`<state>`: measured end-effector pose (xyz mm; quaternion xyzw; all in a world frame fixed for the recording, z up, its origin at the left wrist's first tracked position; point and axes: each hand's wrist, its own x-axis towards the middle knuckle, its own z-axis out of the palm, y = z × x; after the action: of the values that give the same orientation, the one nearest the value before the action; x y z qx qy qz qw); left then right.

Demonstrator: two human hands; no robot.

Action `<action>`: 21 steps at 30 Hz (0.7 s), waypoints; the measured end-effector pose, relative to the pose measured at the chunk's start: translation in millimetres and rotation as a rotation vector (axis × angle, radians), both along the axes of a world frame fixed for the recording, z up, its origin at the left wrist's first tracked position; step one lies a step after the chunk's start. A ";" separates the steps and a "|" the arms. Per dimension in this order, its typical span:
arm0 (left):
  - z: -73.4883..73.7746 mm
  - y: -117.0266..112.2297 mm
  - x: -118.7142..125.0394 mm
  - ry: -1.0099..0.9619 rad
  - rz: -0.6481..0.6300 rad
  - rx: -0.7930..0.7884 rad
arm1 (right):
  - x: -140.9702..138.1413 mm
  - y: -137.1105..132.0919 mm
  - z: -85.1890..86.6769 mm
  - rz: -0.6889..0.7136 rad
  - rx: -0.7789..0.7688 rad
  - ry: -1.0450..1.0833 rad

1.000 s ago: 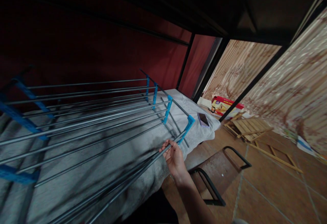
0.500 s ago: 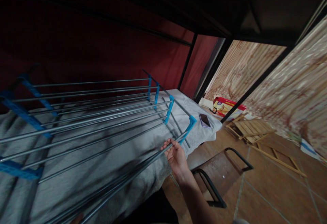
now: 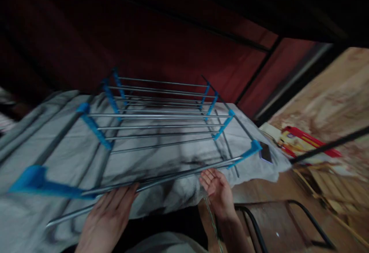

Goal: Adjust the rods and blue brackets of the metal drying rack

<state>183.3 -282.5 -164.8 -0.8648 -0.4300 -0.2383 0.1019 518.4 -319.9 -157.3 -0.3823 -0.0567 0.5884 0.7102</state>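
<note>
A rack (image 3: 164, 127) of thin metal tubes and blue plastic brackets lies on the grey cloth-covered bed. Along its near side run several loose-looking metal tubes (image 3: 178, 174), close together. My left hand (image 3: 108, 216) is curled over these tubes near the left blue bracket (image 3: 43, 183); its thumb is hidden. One tube end (image 3: 67, 216) sticks out to the left of that hand. My right hand (image 3: 217, 191) is palm up just below the tubes, near the right blue bracket (image 3: 248, 153). Its fingers are loosely bent and apart, not closed around a tube.
A phone (image 3: 265, 153) lies on the bed's right end. Beyond it are a red and yellow box (image 3: 305, 141) and a wooden folding frame (image 3: 328, 187) on the floor. A chair with black armrests (image 3: 276, 222) stands at my right. Dark bars run overhead.
The view has swung left, so the whole rack shows. My left hand has come into view on the tubes. My right hand has loosened its hold on the tubes and sits below them.
</note>
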 end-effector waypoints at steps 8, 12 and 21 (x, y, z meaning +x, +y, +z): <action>29.4 -13.2 28.1 0.120 0.143 -0.263 | -12.3 -14.6 43.5 0.539 0.001 -0.273; 31.6 -16.4 29.9 0.149 0.127 -0.266 | -36.1 6.2 74.4 0.593 0.153 -0.635; 35.4 -0.2 35.3 0.156 0.122 -0.209 | -148.4 80.1 103.0 0.910 0.615 -1.035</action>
<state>218.5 -282.8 -129.4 -0.8589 -0.4950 -0.1175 0.0586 370.0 -239.9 -54.3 -0.3331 -0.6972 0.5267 0.3544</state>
